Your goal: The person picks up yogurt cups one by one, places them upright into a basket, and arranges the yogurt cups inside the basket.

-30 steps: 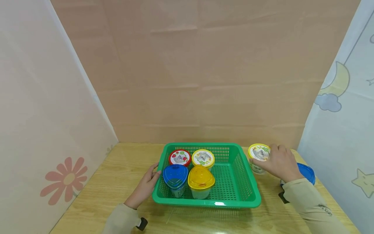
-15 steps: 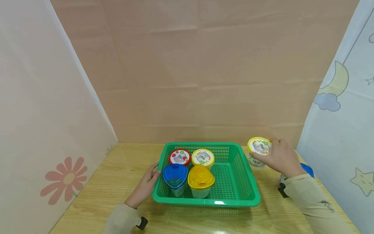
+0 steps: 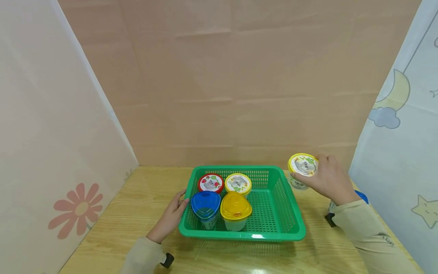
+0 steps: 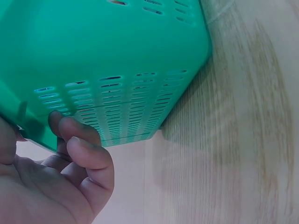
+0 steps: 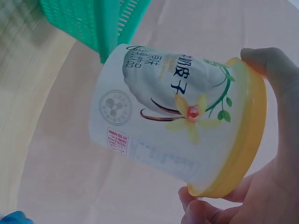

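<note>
My right hand (image 3: 331,179) grips a tub with a yellow lid (image 3: 303,165) by its lid, to the right of the green basket and raised off the table. In the right wrist view the white tub (image 5: 163,109) shows a flower print, and thumb and fingers clasp its yellow rim. At the basket's left side, my left hand (image 3: 170,219) holds the green basket (image 3: 241,236) by its rim, fingers curled against the outer wall (image 4: 103,51). Inside the basket stand a red-lidded tub (image 3: 210,183), a yellow-lidded tub (image 3: 238,183), a blue-lidded cup (image 3: 206,203) and a yellow-lidded cup (image 3: 236,207).
Behind my right wrist, another blue lid (image 3: 361,196) is partly hidden by the sleeve. The basket's right part shows its bare floor (image 3: 262,211). Paper-covered walls enclose the wooden table (image 3: 113,236) at the back and both sides.
The right hand has lifted the yellow-lidded tub up from the table, and it has shifted slightly left. The left hand and the basket stay in place.
</note>
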### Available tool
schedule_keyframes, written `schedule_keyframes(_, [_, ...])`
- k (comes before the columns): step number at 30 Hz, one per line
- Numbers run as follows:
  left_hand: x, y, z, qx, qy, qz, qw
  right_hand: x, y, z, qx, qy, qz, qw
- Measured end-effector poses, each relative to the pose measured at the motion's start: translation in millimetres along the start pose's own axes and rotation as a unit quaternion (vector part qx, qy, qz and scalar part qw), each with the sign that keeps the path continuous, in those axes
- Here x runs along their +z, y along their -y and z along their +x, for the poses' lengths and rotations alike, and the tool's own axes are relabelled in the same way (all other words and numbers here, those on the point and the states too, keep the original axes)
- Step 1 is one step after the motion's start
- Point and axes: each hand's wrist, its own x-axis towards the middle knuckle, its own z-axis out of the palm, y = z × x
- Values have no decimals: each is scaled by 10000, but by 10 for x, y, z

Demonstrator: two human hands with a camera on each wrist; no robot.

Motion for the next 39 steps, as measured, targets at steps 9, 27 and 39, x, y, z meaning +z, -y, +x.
schedule_keyframes(9, [-5, -26, -6, -98, 73, -142, 9998, -58, 211, 33, -41, 161, 346, 9993])
schedule_keyframes(27, [-9, 15, 15, 64, 280, -169, 9994, 112, 467, 193, -111, 1064, 931, 9899])
schedule_keyframes(39, [-23, 18, 12, 16, 308, -179, 9994, 328, 557, 301, -348, 1486, 689, 9859])
